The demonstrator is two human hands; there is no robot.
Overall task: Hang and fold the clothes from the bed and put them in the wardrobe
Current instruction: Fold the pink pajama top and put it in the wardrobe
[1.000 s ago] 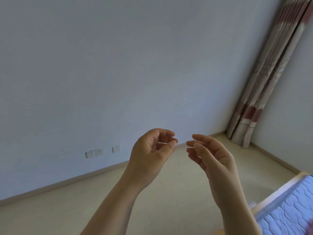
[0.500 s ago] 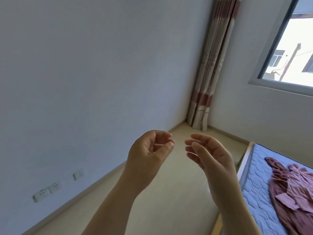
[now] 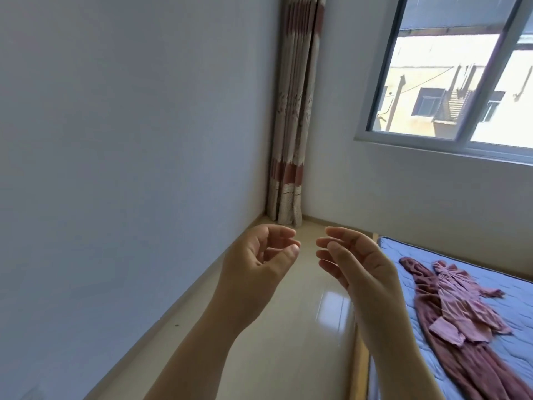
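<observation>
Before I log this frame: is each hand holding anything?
Left hand: open, fingers loosely curled, holding nothing.
Right hand: open, holding nothing.

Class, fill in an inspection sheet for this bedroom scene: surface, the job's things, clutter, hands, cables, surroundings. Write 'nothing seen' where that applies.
Surface: blue quilted mattress, bare apart from two garments.
Job's things: dark red garment and pink garment lie spread on the mattress, the pink one overlapping the dark one; no hanger or wardrobe in view.
Clutter: nothing seen.
Hands: left hand and right hand are held up side by side, apart, fingers loosely curled, holding nothing.
Cables: nothing seen in the room.
Surroundings: curtain hanging in the corner, window above the bed, pale glossy floor, plain wall.
</observation>
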